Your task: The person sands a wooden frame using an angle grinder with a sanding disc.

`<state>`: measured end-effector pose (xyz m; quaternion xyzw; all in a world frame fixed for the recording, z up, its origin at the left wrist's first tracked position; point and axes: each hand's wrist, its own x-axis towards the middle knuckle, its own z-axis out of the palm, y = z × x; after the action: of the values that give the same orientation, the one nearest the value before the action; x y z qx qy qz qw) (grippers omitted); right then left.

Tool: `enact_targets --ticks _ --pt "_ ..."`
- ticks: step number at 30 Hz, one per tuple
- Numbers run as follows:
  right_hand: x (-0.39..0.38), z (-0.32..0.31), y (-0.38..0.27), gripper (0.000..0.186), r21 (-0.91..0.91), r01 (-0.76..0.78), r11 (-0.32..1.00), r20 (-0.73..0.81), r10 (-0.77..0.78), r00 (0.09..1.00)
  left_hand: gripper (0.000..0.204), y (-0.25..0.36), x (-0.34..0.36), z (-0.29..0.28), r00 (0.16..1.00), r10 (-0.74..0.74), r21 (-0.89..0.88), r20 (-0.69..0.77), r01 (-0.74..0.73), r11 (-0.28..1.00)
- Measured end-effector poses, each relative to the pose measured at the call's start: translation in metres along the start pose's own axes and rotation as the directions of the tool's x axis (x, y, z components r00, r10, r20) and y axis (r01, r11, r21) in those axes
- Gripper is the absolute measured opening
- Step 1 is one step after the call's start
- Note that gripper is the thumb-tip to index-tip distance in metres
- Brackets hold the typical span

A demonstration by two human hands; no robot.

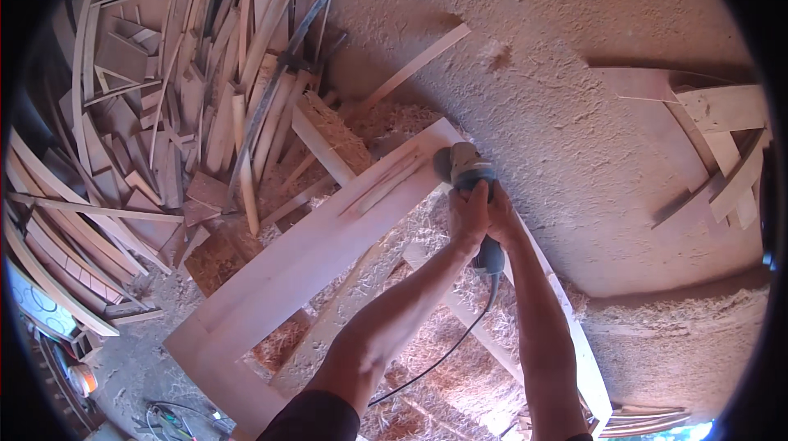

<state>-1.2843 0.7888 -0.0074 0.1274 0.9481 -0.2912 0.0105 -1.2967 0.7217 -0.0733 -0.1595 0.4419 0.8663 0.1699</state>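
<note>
An angle grinder (474,163) with a dark round disc and a grey head sits at the far corner of a pale wooden frame (287,264). My left hand (470,215) is wrapped round its body just behind the head. Close against it, my right hand (502,219) grips the same tool from the right side. The disc meets or hovers just over the frame's upper board; I cannot tell which. Reddish-brown streaks mark that board left of the disc. A black cord (439,357) runs from the tool's rear end down between my forearms.
A large heap of wood offcuts (185,104) fills the upper left. Rough timbers (345,318) and shavings lie under the frame. More curved scraps (726,145) rest at the right by a sawdust-covered wall or floor. Tangled cables (168,416) lie at the lower left.
</note>
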Motion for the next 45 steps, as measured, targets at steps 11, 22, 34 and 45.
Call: enact_targets --ticks 11,22,34,45 --pt "0.036 -0.014 0.029 0.073 0.089 0.0 0.996 -0.02 0.002 1.0 0.071 0.011 0.018 0.036 0.998 -0.018 0.238 -0.06 0.032 0.971" --pt "-0.061 0.029 -0.008 0.077 0.044 0.072 0.996 0.102 -0.076 0.992 0.054 0.006 -0.077 -0.043 0.992 0.045 -0.007 -0.121 -0.046 0.999" --pt "-0.175 0.088 -0.085 0.072 0.154 0.136 0.979 0.224 -0.169 0.96 0.036 0.024 -0.185 -0.15 0.952 0.149 -0.076 -0.266 -0.175 0.982" --pt "-0.28 0.157 -0.149 0.074 0.275 0.223 0.935 0.412 -0.324 0.852 0.028 0.029 -0.279 -0.262 0.877 0.349 -0.208 -0.332 -0.428 0.879"
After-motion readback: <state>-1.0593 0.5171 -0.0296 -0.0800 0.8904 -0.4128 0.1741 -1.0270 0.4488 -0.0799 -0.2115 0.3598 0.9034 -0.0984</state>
